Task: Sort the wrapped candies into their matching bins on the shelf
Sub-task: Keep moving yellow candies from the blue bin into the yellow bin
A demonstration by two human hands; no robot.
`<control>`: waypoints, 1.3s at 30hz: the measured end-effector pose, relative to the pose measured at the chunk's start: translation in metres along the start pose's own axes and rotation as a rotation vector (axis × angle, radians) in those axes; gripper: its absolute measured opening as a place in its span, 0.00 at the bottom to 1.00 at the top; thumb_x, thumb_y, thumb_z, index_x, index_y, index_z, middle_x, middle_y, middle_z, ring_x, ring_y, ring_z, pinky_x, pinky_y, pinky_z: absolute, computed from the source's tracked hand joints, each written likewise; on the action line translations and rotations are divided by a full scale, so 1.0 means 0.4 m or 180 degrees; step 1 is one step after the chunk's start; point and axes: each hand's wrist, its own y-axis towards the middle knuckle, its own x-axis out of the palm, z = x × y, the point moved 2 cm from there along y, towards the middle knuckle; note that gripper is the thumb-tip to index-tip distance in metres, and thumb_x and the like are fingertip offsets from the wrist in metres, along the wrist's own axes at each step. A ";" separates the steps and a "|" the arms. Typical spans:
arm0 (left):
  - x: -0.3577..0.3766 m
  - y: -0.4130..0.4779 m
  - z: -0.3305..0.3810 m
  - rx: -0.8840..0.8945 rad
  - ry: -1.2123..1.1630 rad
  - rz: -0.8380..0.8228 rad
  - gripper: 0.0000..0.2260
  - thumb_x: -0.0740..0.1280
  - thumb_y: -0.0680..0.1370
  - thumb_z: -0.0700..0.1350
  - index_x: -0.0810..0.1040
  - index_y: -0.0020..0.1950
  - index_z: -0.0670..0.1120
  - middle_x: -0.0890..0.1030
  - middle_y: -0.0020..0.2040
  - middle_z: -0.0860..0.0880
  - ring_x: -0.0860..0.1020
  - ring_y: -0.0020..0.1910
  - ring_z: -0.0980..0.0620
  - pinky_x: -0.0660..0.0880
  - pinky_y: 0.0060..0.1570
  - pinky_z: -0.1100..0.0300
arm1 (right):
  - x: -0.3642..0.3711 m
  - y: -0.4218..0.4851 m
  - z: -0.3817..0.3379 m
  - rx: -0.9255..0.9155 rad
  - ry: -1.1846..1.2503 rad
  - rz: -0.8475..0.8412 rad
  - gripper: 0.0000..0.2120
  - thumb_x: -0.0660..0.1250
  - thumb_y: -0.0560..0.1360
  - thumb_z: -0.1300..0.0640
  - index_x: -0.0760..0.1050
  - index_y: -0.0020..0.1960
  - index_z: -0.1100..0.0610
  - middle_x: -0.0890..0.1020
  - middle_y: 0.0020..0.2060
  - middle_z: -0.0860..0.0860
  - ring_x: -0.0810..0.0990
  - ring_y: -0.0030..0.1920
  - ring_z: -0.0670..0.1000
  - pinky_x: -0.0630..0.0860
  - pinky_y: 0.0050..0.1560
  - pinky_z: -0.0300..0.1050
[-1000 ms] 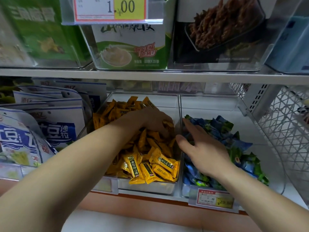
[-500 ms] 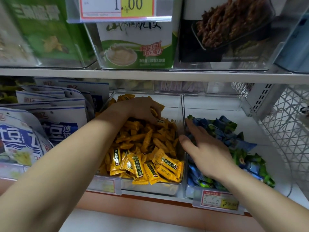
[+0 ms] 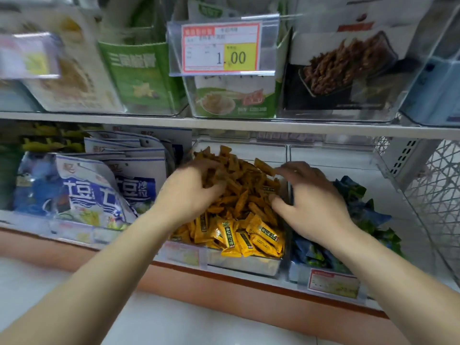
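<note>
A clear middle bin (image 3: pixel 245 266) on the lower shelf holds a heap of yellow wrapped candies (image 3: pixel 239 235), piled high toward the back. The clear bin (image 3: pixel 297 272) to its right holds blue and green wrapped candies (image 3: pixel 363 210). My left hand (image 3: pixel 189 195) is dug into the back of the yellow heap, with fingers and thumb curled round a bunch of candies. My right hand (image 3: pixel 313 205) reaches across the divider between the two bins with spread fingers. Its fingertips touch a yellow candy (image 3: pixel 265 167) on top of the heap, and its thumb is apart below.
Blue and white snack bags (image 3: pixel 94 190) fill the shelf left of the bins. A white mesh panel (image 3: pixel 433 195) closes the right side. The shelf above (image 3: pixel 224 124) carries clear bins of boxed snacks and a price tag (image 3: pixel 221 48). Another price label (image 3: pixel 333 285) hangs below the right bin.
My right hand has left the blue-green candies and moved up and left to the yellow heap. My left hand has pushed the yellow candies toward the back. The view has tilted upward.
</note>
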 end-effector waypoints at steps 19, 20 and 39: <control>0.132 -0.148 -0.053 0.0380 0.1108 0.0444 0.31 0.60 0.73 0.68 0.71 0.71 0.52 0.72 0.70 0.48 0.68 0.69 0.42 0.70 0.66 0.46 | 0.292 0.446 -0.239 -0.1243 -0.0860 -0.2320 0.33 0.46 0.68 0.27 0.71 0.67 0.36 0.73 0.69 0.47 0.72 0.66 0.54 0.68 0.61 0.57; 0.135 -0.149 -0.064 0.0100 0.1078 0.0379 0.32 0.57 0.74 0.69 0.67 0.73 0.54 0.69 0.73 0.48 0.65 0.71 0.41 0.68 0.69 0.45 | 0.294 0.438 -0.229 -0.1252 -0.0981 -0.2327 0.36 0.42 0.66 0.25 0.71 0.65 0.34 0.74 0.68 0.47 0.70 0.66 0.54 0.66 0.61 0.58; 0.150 -0.152 -0.079 -0.0139 0.0798 0.0405 0.25 0.55 0.74 0.67 0.71 0.68 0.61 0.75 0.68 0.53 0.71 0.67 0.48 0.67 0.68 0.49 | 0.291 0.496 -0.232 -0.0879 -0.0688 -0.2146 0.23 0.62 0.75 0.37 0.76 0.66 0.45 0.78 0.65 0.51 0.76 0.64 0.54 0.73 0.64 0.52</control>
